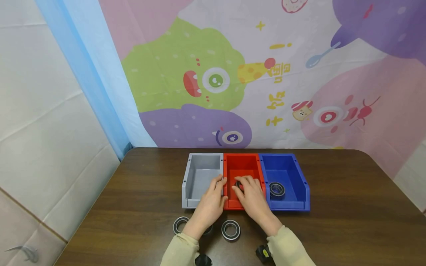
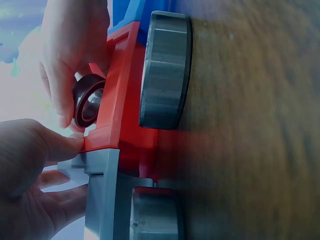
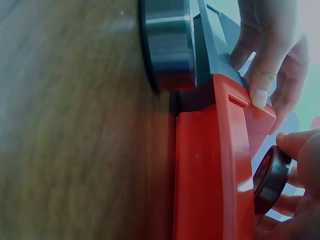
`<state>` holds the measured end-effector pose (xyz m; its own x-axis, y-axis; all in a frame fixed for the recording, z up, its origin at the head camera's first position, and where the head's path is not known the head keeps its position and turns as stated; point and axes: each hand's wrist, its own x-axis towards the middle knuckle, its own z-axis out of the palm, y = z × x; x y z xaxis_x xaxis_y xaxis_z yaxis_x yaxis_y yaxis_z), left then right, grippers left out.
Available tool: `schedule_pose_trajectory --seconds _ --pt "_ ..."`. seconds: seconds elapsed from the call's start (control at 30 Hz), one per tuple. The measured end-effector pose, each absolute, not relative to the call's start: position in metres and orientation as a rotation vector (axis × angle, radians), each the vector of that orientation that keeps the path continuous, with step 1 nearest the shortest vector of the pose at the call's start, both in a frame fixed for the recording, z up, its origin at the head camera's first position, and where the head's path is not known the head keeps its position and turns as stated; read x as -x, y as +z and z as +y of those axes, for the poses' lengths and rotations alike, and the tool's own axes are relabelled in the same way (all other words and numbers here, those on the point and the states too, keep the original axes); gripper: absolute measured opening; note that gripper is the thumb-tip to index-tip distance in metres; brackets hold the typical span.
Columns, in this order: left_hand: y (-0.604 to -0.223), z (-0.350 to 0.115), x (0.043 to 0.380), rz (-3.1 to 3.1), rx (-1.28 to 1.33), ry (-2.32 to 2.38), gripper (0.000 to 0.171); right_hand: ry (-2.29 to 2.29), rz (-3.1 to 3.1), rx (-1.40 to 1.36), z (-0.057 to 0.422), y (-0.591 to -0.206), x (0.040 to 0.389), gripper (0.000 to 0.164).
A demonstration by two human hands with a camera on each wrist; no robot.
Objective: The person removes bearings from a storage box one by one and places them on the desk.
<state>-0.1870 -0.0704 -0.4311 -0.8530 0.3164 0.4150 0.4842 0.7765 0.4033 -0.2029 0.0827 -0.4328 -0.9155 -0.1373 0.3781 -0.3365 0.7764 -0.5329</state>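
My right hand pinches a ball bearing, a dark ring with a metal centre, between thumb and fingers just inside the red bin. At the side walls where the grey bin meets the red one, my left hand grips the edge. Its thumb lies on the red side and its fingers reach over the grey side. Another bearing lies in the blue bin. On the table in front, a bearing lies flat between my forearms.
Two more bearings lie by my left wrist: one bearing partly covered, the other mostly hidden beneath the forearm. The three bins stand side by side on the brown wooden table. A printed cartoon cloth hangs behind the table's far edge.
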Motion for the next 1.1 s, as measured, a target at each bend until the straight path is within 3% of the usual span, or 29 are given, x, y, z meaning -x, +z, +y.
schedule_pose_trajectory --seconds 1.1 --pt "-0.431 -0.071 0.187 -2.644 0.615 -0.731 0.052 0.949 -2.748 -0.467 0.093 -0.412 0.186 0.027"
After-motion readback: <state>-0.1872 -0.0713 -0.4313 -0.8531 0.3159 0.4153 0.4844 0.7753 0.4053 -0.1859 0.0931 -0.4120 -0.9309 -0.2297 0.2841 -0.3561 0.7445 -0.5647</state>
